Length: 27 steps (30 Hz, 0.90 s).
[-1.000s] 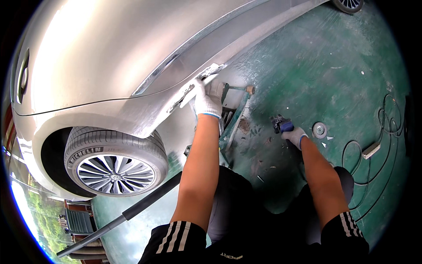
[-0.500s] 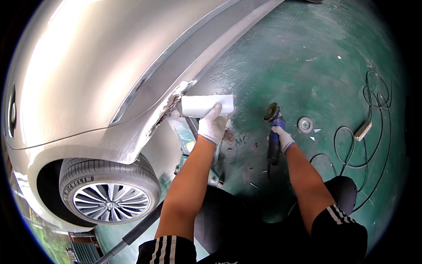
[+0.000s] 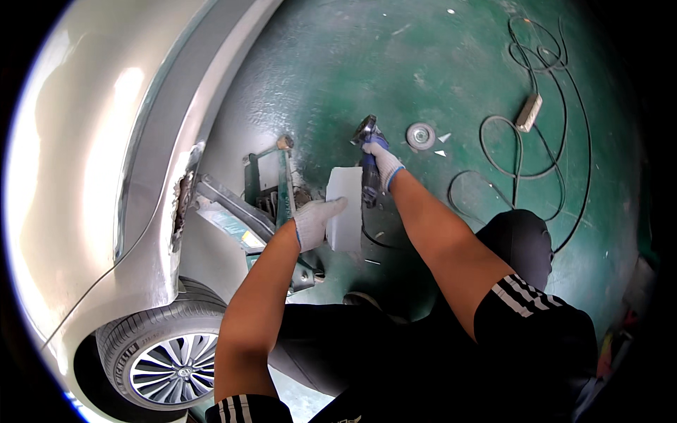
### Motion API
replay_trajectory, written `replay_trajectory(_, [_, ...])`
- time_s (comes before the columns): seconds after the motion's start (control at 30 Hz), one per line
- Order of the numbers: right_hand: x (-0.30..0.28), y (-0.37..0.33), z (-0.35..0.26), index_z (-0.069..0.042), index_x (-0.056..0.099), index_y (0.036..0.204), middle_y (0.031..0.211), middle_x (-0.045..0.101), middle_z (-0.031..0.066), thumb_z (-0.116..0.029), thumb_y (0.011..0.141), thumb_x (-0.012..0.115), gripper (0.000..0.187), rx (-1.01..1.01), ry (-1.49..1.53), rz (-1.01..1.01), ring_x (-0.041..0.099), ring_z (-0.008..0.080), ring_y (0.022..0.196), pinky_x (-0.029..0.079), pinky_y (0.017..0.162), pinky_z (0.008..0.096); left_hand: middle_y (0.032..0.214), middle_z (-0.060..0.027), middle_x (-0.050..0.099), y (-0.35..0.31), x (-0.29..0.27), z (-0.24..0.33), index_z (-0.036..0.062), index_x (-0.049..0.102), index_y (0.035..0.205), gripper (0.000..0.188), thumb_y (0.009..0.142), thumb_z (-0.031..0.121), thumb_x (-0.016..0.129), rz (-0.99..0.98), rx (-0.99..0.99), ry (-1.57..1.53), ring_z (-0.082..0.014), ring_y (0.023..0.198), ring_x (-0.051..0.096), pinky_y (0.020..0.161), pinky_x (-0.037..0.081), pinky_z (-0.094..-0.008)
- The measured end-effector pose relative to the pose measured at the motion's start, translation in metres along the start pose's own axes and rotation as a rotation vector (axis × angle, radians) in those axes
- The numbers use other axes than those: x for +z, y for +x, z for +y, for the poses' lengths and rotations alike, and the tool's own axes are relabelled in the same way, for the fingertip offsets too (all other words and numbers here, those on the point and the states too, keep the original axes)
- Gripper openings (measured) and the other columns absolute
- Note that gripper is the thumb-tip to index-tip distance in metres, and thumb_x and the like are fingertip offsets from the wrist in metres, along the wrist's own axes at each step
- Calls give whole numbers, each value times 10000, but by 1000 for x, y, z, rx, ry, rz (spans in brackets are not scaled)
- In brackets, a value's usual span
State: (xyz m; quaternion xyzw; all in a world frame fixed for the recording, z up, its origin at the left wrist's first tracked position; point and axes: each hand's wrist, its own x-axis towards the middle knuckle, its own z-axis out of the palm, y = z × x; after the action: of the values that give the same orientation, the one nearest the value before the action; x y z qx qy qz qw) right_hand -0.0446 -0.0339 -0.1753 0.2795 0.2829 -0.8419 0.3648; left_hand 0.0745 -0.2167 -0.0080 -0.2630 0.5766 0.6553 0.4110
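My left hand (image 3: 316, 222), in a white glove, is closed on a folded pale grey metal panel (image 3: 345, 211), thumb across its face. The panel's long side now runs toward me. Just right of its far end, my gloved right hand (image 3: 383, 163) grips a blue and black angle grinder (image 3: 371, 171) by the body, its head pointing away from me. Left of both hands is the car's sill, with a ragged, rusty cut-out (image 3: 183, 201). Part of the grinder's lower body is close behind the panel's edge.
A green floor jack (image 3: 285, 187) stands beside the sill, its arm toward the car. A spare disc (image 3: 421, 136) and small white scraps (image 3: 441, 153) lie on the floor. Black cable (image 3: 520, 166) loops around a power strip (image 3: 529, 113) at right. The car wheel (image 3: 173, 366) is at lower left.
The panel has come away from the sill's cut-out toward me and turned from crosswise to lengthwise, close to the grinder. The grinder's head has tilted. The whole view has swung to the right.
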Motion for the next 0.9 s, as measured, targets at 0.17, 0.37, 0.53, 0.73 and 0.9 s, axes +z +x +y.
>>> replay_trajectory(0.17, [-17, 23, -5, -68, 614, 1071, 814, 670, 119, -347, 793, 798, 435, -39, 120, 19, 677, 279, 652, 589, 619, 461, 1311, -215, 687, 12, 29, 11, 24, 536, 1449, 533, 1065, 385, 618, -45, -4, -123, -351, 1199, 692, 1032, 552, -529])
replay_trajectory(0.37, [-7, 15, 3, -70, 622, 1115, 818, 682, 132, -373, 801, 809, 475, 4, 162, -12, 696, 288, 661, 603, 626, 469, 1292, -162, 683, 35, 29, -13, 44, 551, 1409, 489, 1058, 376, 630, 91, 123, -258, -334, 1223, 663, 1055, 534, -516])
replay_trajectory(0.53, [-8, 20, 11, -45, 630, 1075, 798, 679, 130, -340, 803, 807, 439, -40, 128, 16, 698, 281, 631, 600, 594, 445, 1266, -121, 698, 35, 30, -3, 35, 599, 1371, 461, 1052, 366, 648, 263, 71, -107, -291, 1162, 685, 1002, 561, -464])
replay_trajectory(0.73, [-12, 15, 18, -25, 664, 1008, 807, 694, 138, -336, 807, 803, 395, -4, 70, 22, 700, 280, 628, 596, 593, 431, 1284, -125, 694, 37, 32, -18, 36, 586, 1379, 481, 1043, 371, 665, 219, 89, -242, -299, 1156, 685, 998, 561, -495])
replay_trajectory(0.9, [-5, -3, 27, -10, 690, 985, 818, 705, 132, -319, 825, 795, 363, -91, -40, 108, 704, 266, 645, 591, 611, 420, 1240, -132, 711, 34, 23, -15, 11, 606, 1379, 492, 1042, 364, 669, 271, 29, 119, -287, 1102, 696, 971, 555, -438])
